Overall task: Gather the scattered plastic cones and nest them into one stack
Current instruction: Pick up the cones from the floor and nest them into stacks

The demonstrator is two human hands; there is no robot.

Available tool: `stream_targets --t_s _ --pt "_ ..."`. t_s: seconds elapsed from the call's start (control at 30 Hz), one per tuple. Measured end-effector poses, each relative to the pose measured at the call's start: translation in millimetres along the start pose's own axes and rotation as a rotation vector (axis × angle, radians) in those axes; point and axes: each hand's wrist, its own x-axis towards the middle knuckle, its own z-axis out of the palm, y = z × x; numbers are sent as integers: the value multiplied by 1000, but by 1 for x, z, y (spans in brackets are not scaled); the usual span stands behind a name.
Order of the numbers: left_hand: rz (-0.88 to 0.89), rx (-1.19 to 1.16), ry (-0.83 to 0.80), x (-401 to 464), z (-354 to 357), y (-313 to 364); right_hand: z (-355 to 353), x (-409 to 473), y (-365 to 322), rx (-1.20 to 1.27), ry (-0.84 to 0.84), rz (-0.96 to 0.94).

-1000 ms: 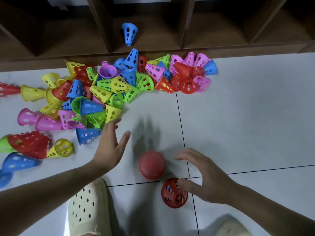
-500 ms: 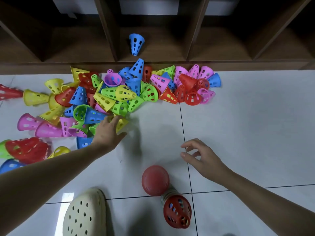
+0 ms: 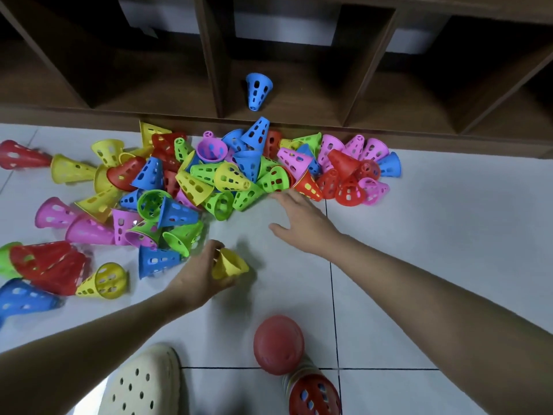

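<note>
A heap of perforated plastic cones point(image 3: 209, 181) in red, yellow, green, blue and pink lies on the white tiled floor against a wooden shelf. My left hand point(image 3: 200, 274) grips a yellow cone point(image 3: 229, 265) just off the heap's near edge. My right hand point(image 3: 302, 217) reaches with fingers spread toward an orange-red cone point(image 3: 308, 185) at the heap's front; its fingertips are at or just short of that cone. A nested stack of cones point(image 3: 311, 390) with a red one outermost lies on its side near my feet.
A red ball point(image 3: 279, 344) sits on the floor beside the stack. One blue cone point(image 3: 258, 89) stands inside a cubby of the dark wooden shelf point(image 3: 389, 130). My cream clog point(image 3: 143, 381) is at the bottom left. More cones lie at the far left.
My left hand has lifted a yellow cone out of the heap and drawn it back. My right hand has moved forward from beside the ball up to the heap.
</note>
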Motion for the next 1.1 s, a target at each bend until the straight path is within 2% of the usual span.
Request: stream_targets --t_s 0.17,0.27,0.37,0.5,0.67,0.73,0.8,0.87,0.9,1.0,1.1 --pt "-98 -133 -85 -21 -25 0 29 53 -30 -55 -51 61" --pt "-138 -182 -107 -38 -44 1 40 75 -43 -55 14 76" --pt "-145 -296 -48 -52 -59 2 41 95 -47 -6 107 88" --pt "-105 -354 -9 -58 -75 4 41 115 -47 155 169 143" --pt "22 -467 49 -61 -88 39 32 109 -41 511 218 209" --pt "86 -485 32 -68 -95 57 15 95 -37 692 224 271" --pt "156 -515 14 -77 -102 72 -7 70 -36 1015 220 351" --pt "213 -525 -30 -88 -105 84 -32 29 -36 1397 140 377" --pt "247 -512 -65 -93 -104 89 -44 4 -38 1503 85 367" --pt "346 -458 -186 -109 -94 100 -74 -80 -44 1534 -88 323" --pt "479 -337 -262 -116 -77 106 -86 -144 -50 1493 -186 325"
